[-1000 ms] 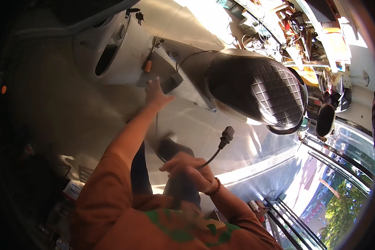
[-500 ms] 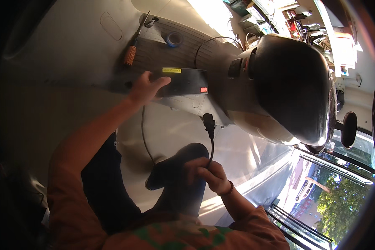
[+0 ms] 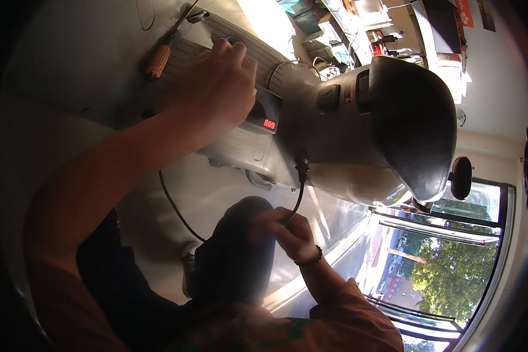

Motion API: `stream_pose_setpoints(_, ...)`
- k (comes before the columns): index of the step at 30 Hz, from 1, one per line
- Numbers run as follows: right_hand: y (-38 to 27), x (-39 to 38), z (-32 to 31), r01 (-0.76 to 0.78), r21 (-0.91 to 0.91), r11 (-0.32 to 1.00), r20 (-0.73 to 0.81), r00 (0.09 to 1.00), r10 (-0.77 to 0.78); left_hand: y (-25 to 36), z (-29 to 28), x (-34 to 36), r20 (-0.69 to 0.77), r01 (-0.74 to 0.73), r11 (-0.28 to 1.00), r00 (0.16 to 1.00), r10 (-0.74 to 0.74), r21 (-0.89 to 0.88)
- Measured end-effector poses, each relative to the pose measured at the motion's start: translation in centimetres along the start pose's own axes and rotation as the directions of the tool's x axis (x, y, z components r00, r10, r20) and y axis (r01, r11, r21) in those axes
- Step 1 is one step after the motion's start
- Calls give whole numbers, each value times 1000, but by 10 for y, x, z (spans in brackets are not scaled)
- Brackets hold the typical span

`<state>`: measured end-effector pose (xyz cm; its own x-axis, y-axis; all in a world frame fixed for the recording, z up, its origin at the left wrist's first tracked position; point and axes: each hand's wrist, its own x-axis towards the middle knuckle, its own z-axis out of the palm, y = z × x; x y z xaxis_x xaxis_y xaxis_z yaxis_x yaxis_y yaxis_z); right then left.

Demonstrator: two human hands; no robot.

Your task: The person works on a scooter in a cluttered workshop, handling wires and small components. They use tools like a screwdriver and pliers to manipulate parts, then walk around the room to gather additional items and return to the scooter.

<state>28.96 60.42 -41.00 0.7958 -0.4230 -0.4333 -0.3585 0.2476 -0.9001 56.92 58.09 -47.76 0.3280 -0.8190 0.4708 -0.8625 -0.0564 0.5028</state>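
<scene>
My left hand [image 3: 227, 79] is over the scooter's grey footboard [image 3: 232, 145], its fingers curled beside a black charger box [image 3: 265, 107] with a lit red display; what lies under the fingers is hidden. A screwdriver with an orange handle [image 3: 158, 61] lies left of the hand. My right hand [image 3: 290, 234] is closed on a black power cord [image 3: 298, 206], whose plug [image 3: 302, 166] stands up near the scooter body, below the box in the picture. A second cable [image 3: 176, 204] hangs from the footboard toward my legs.
The scooter's black seat [image 3: 415, 129] fills the upper right, with the grey front panel [image 3: 88, 47] at upper left. Cluttered shelves [image 3: 328, 29] stand behind. My bent knee [image 3: 243, 234] is below the footboard. A glass door [image 3: 446, 258] opens onto trees at the right.
My left hand has moved up from the box's front onto the footboard area near where a blue tape roll lay, its fingers now curled. My right hand still holds the cord, slightly higher.
</scene>
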Motion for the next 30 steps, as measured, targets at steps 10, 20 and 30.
stream_pose_setpoints(10, -6, -11, -7, -6, 19, 1000, -107, 994, 8, 99, 114, 63, 131, 295, 487, 930, -343, -822)
stream_pose_setpoints(20, -28, 14, 0, -149, -134, 980, -180, 976, 123, 114, 116, 32, 425, 302, -313, 763, -487, -900)
stream_pose_setpoints(30, -101, 75, -20, -442, -705, 555, -184, 869, 460, 96, 36, -21, 611, 328, -686, 762, -214, -649)
